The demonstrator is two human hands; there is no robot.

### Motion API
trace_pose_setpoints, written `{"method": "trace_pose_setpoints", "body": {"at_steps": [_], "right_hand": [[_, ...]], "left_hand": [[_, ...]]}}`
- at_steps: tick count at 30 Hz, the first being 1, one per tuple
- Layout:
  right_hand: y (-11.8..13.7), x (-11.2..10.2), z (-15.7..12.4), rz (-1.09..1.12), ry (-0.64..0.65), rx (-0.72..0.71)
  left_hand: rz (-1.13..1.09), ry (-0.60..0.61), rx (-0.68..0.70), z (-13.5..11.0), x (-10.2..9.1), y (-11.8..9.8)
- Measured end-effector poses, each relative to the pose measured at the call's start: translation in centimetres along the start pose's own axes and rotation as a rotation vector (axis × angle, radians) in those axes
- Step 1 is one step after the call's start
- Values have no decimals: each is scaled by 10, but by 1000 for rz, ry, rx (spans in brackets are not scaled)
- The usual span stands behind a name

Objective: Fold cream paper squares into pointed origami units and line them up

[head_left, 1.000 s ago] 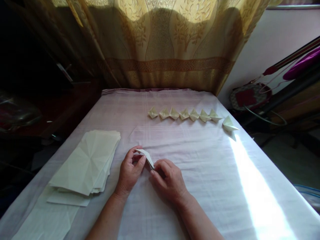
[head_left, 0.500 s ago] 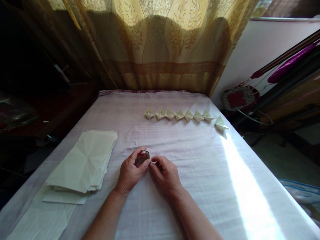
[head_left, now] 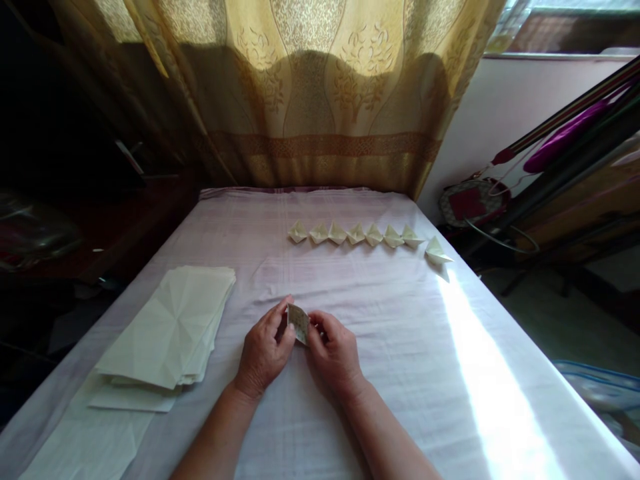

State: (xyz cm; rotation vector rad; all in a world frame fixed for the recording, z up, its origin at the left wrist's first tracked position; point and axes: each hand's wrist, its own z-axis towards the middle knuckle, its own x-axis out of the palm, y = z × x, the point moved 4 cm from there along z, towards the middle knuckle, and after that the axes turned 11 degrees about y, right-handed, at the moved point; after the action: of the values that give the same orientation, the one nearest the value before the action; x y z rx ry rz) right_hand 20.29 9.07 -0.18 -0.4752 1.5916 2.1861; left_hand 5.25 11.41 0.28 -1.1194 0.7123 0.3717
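Note:
Between my hands, above the middle of the cloth, is a small folded piece of paper (head_left: 299, 323), its face turned toward me. My left hand (head_left: 267, 350) pinches its left edge with the thumb in front and the fingers behind. The thumb and fingers of my right hand (head_left: 334, 350) grip its right edge. Farther back stands a row of several small pointed folded paper pieces (head_left: 355, 235). One more pointed paper piece (head_left: 437, 252) sits a little apart at the row's right end.
A stack of creased paper sheets (head_left: 175, 320) lies on the left of the cloth-covered table (head_left: 400, 400), with more sheets (head_left: 85, 433) under and in front of it. A patterned curtain (head_left: 310, 100) hangs at the far edge. A bag (head_left: 473, 200) is off to the right.
The folded paper has turned so that its flat face now shows between my hands. My fingers have shifted on it. The whole view has tilted slightly.

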Motion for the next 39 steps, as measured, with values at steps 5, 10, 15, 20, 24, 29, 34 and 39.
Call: {"method": "trace_pose_setpoints", "body": {"at_steps": [5,10,15,20,24,29,34,39], "right_hand": [[-3,-4,2,-20,-45,4],[-6,-11,4,-111,-45,-23],[-16,-18,6,-200,-32,6],[-25,-23,8,-300,6,7],[-28,-25,9,-331,33,-4],[-28,-27,9,-316,43,-2],[-20,-31,9,-182,33,-15],[-7,-25,10,-204,196,-115]], "left_hand": [[89,24,103,-1,3,-4],[149,45,138,-1,4,-6],[188,85,217,-1,6,-7],[185,148,259,-1,6,-7],[194,193,248,-1,4,-7],[216,221,215,-1,2,-6],[232,246,202,-1,2,-6],[232,305,175,-1,-1,-5]]}}
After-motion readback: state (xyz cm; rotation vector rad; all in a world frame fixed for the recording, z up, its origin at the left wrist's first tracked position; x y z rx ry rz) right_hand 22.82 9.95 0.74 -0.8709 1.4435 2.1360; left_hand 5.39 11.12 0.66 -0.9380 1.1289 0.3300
